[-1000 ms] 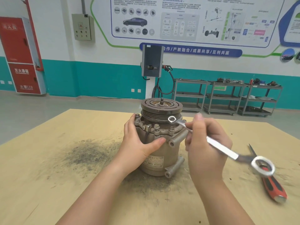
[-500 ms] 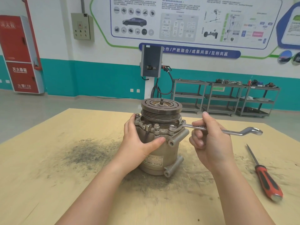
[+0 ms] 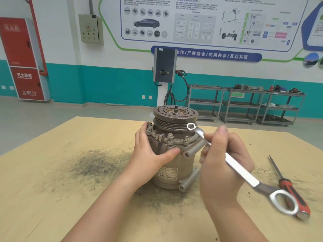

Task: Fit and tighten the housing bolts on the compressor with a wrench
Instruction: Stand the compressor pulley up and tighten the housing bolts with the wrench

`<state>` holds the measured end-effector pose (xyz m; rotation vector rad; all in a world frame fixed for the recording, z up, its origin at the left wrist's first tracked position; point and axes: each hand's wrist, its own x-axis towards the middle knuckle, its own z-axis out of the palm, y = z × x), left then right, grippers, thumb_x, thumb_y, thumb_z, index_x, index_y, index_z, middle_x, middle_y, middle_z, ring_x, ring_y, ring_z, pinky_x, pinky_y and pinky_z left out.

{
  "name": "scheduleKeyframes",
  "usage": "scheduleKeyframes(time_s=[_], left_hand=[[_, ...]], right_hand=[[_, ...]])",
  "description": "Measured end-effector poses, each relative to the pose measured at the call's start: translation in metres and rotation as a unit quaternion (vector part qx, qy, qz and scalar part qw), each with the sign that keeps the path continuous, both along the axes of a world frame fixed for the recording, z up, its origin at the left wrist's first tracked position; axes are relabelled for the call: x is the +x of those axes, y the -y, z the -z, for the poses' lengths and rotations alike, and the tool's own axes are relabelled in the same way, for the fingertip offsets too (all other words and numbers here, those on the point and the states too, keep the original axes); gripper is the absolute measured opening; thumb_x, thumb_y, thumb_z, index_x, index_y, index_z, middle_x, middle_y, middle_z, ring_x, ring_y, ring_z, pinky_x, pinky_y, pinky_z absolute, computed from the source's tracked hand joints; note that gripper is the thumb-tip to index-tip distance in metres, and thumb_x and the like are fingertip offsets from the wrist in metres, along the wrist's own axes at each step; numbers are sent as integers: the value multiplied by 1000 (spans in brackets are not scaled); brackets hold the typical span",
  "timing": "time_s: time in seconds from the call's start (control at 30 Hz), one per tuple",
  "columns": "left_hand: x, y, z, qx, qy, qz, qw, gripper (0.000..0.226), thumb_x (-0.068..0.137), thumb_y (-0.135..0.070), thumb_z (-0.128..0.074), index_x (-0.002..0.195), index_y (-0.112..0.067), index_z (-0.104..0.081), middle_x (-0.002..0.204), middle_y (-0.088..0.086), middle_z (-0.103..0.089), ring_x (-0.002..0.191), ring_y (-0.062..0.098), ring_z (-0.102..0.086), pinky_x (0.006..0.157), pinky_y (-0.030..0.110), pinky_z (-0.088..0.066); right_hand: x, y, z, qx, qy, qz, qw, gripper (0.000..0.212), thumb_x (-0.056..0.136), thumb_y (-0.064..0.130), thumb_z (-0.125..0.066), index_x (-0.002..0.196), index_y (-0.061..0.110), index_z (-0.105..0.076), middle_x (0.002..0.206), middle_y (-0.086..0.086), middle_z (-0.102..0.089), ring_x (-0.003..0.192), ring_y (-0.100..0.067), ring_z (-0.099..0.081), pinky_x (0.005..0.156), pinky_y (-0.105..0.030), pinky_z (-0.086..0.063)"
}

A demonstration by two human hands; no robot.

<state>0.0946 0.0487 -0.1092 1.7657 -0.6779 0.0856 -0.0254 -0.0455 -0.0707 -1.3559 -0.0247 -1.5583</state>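
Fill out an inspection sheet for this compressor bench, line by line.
Surface: tan wooden table, with a dark smear of grime left of the compressor.
Job's things: compressor stands upright, pulley on top; bolts sit in its flange. Ring wrench slants over its right side, far ring by the pulley edge; whether it sits on a bolt cannot be told.
Clutter: red-handled screwdriver lies at the right.
Hands: left hand grips the compressor body; right hand grips the wrench shank.
Cables: black cable hangs from the wall unit behind.
Surroundings: metal carts, red cabinet, wall posters.
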Motion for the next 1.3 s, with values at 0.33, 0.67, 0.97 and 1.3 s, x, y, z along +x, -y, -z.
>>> scheduleKeyframes(time_s=[0.33, 0.67, 0.97, 1.3], left_hand=[[-2, -1, -2, 0, -6, -1, 1000, 132, 47, -81, -68, 154, -44, -1, 152, -27, -15, 137, -3, -23, 107, 24, -24], [-2, -1, -1, 0, -6, 5, 1000, 131, 47, -82, -69, 153, -45, -1, 151, -28, -15, 137, -2, -24, 108, 24, -25], [-1, 0, 0, -10, 4, 2, 1000, 130, 49, -81, -70, 153, -44, -1, 149, -28, -16, 139, -3, -24, 107, 22, -25], [0, 0, 0, -9, -3, -3, 1000, 130, 47, -81, -69, 153, -45, -4, 144, -31, -18, 129, -8, -24, 104, 20, -24]], right_hand=[[10, 52, -11, 219, -74, -257, 938, 53, 98, 11, -50, 47, 15, -63, 39, -1, -39, 31, -10, -29, 38, -17, -23], [10, 63, -14, 230, -124, -299, 918, 38, 97, 10, -52, 61, 5, -61, 41, -3, -41, 32, -9, -30, 37, -16, -23], [5, 2, 7, -169, -41, 73, 982, 43, 93, 17, -53, 52, 5, -46, 46, 3, -41, 40, -14, -36, 39, -29, -30], [-1, 27, -10, 73, -59, -96, 991, 40, 95, 23, -55, 57, 21, -67, 46, 6, -51, 40, -7, -42, 45, -17, -38]])
